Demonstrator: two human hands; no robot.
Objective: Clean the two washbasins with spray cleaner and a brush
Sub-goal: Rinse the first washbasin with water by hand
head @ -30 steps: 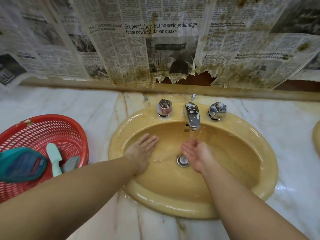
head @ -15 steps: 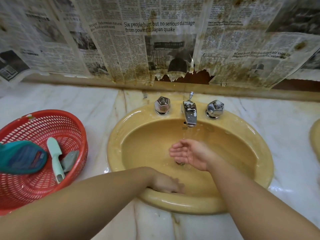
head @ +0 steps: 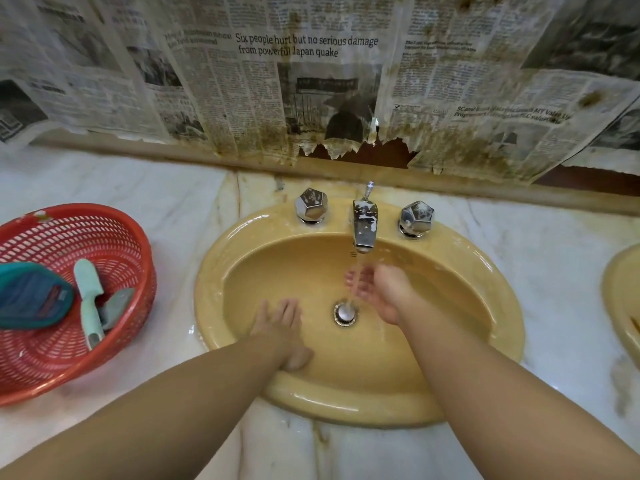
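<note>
A yellow washbasin (head: 491, 344) is set in the marble counter in front of me. Water runs from its chrome tap (head: 364, 227) onto my right hand (head: 377, 292), which is cupped under the stream with relaxed fingers and holds nothing. My left hand (head: 282, 329) lies flat with spread fingers on the wet bowl wall, left of the drain (head: 344, 311). A mint-green brush (head: 89, 301) and a teal spray cleaner bottle (head: 33, 296) lie in the red basket (head: 117, 341) at the left. The second yellow basin (head: 620, 299) shows only its rim at the right edge.
Two chrome knobs, one (head: 311, 205) left and one (head: 415, 218) right, flank the tap. Stained, torn newspaper (head: 311, 81) covers the wall behind the counter. White marble counter (head: 554, 251) spreads between the two basins.
My left hand slid from the bowl's near wall up and left toward the drain. My right hand stays under the running water, shifted slightly right.
</note>
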